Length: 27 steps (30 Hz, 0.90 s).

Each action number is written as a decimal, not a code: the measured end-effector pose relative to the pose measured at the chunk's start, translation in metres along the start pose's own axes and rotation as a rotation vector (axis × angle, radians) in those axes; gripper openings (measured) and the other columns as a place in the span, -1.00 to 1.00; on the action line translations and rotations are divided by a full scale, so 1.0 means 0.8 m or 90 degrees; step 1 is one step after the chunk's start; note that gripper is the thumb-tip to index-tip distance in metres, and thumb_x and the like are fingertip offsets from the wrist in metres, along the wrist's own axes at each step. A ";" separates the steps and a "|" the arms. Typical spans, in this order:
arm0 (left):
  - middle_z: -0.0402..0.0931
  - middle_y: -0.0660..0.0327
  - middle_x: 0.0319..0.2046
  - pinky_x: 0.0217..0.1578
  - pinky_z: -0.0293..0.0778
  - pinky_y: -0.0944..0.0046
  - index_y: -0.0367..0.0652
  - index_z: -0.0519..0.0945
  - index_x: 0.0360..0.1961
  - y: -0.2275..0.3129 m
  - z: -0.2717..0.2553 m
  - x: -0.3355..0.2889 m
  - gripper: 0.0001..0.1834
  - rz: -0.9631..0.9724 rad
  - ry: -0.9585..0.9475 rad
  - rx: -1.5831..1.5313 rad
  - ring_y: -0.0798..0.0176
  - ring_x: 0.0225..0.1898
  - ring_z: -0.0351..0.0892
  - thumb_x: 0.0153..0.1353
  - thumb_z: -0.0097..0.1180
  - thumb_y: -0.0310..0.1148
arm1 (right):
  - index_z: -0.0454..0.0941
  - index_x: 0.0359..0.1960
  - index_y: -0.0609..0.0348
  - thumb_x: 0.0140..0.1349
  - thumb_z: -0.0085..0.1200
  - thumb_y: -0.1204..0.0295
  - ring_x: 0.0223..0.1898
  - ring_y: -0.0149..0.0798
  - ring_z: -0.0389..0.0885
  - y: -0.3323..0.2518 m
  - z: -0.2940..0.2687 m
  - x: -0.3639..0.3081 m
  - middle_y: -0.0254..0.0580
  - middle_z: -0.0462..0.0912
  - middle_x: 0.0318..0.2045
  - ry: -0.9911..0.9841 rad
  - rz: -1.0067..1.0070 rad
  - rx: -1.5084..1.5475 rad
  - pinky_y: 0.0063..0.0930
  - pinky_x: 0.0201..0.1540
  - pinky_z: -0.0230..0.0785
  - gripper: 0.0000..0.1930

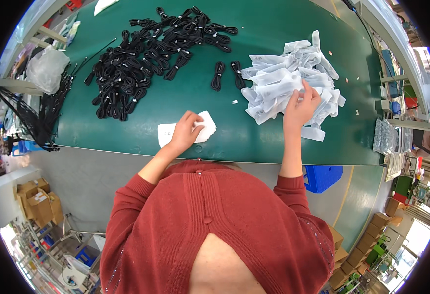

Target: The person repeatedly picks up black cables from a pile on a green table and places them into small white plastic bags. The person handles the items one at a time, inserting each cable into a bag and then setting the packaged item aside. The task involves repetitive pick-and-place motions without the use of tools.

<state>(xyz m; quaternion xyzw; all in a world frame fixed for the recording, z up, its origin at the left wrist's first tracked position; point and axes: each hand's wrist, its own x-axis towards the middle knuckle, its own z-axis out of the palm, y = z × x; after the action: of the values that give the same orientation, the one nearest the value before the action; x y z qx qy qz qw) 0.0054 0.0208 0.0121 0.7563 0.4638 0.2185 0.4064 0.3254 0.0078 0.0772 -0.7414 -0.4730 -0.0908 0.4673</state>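
My left hand [184,132] rests near the table's front edge, its curled fingers and thumb closed on a small stack of white paper slips [208,128]. More of the white paper [165,131] shows on the other side of that hand. Off to the right, my right hand [301,106] reaches over a heap of whitish translucent plastic bags [269,90]. Its thumb and fingertips pinch the end of a bag [289,82] on top. What the bags contain cannot be made out. Between the piles lie two bundled black cables, one left [218,76] and one right [237,74].
A large heap of bundled black cables [141,63] covers the far left of the green table [185,103]. Loose black cables [53,112] hang over its left edge beside a clear plastic bag [48,69]. A blue stool [324,177] stands below the front edge.
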 end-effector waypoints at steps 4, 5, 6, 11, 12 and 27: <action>0.46 0.12 -0.22 -0.22 0.48 0.09 -0.13 0.56 -0.21 -0.033 0.025 -0.028 -0.69 0.065 0.019 0.092 0.01 -0.22 0.50 -0.01 0.35 -0.42 | 0.53 0.09 -0.02 0.24 0.07 0.46 -0.17 0.04 0.55 -0.024 0.058 -0.009 0.01 0.52 -0.19 -0.189 -0.081 0.018 -0.13 -0.12 0.45 -0.65; 0.46 0.12 -0.22 -0.22 0.48 0.09 -0.11 0.57 -0.21 -0.032 0.029 -0.027 -0.68 0.097 0.032 0.127 0.01 -0.22 0.50 -0.02 0.36 -0.42 | 0.52 0.10 -0.07 0.24 0.08 0.43 -0.16 0.09 0.56 -0.049 0.081 -0.023 0.04 0.52 -0.17 -0.300 -0.021 0.060 -0.10 -0.11 0.46 -0.63; 0.47 0.12 -0.23 -0.22 0.47 0.09 -0.10 0.57 -0.21 -0.030 0.033 -0.026 -0.67 0.130 0.046 0.163 0.00 -0.22 0.49 -0.04 0.36 -0.42 | 0.51 0.12 -0.12 0.24 0.09 0.37 -0.15 0.13 0.57 -0.053 0.114 -0.038 0.05 0.51 -0.14 -0.321 -0.096 0.072 -0.07 -0.13 0.47 -0.62; 0.50 0.16 -0.29 -0.19 0.47 0.09 -0.10 0.58 -0.31 -0.034 0.038 -0.023 -0.78 0.116 0.060 0.178 0.01 -0.23 0.51 -0.01 0.33 -0.46 | 0.50 0.02 0.03 0.18 0.19 0.31 -0.24 0.09 0.59 -0.043 0.206 -0.090 0.05 0.47 -0.14 -0.451 -0.177 -0.018 -0.12 -0.20 0.52 -0.64; 0.50 0.17 -0.30 -0.21 0.46 0.08 -0.11 0.58 -0.34 -0.038 0.040 -0.023 -0.80 0.119 0.068 0.172 0.01 -0.22 0.50 -0.01 0.32 -0.47 | 0.49 -0.01 0.07 0.18 0.19 0.32 -0.25 0.09 0.59 -0.040 0.211 -0.092 0.05 0.46 -0.16 -0.474 -0.164 -0.022 -0.12 -0.22 0.52 -0.66; 0.51 0.15 -0.38 -0.36 0.47 0.20 -0.23 0.56 -0.40 -0.047 0.031 -0.025 -0.89 0.123 0.080 0.094 0.10 -0.34 0.52 0.05 0.26 -0.56 | 0.49 -0.05 0.30 0.28 0.15 0.42 -0.51 -0.48 0.56 -0.045 0.062 -0.168 -0.22 0.62 -0.48 -0.549 0.372 0.424 -0.49 -0.45 0.41 -0.73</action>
<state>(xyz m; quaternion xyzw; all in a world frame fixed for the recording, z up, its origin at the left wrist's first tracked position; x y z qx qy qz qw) -0.0063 0.0016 -0.0321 0.8102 0.4281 0.2686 0.2969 0.2097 -0.0321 -0.0051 -0.6247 -0.3994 0.5015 0.4458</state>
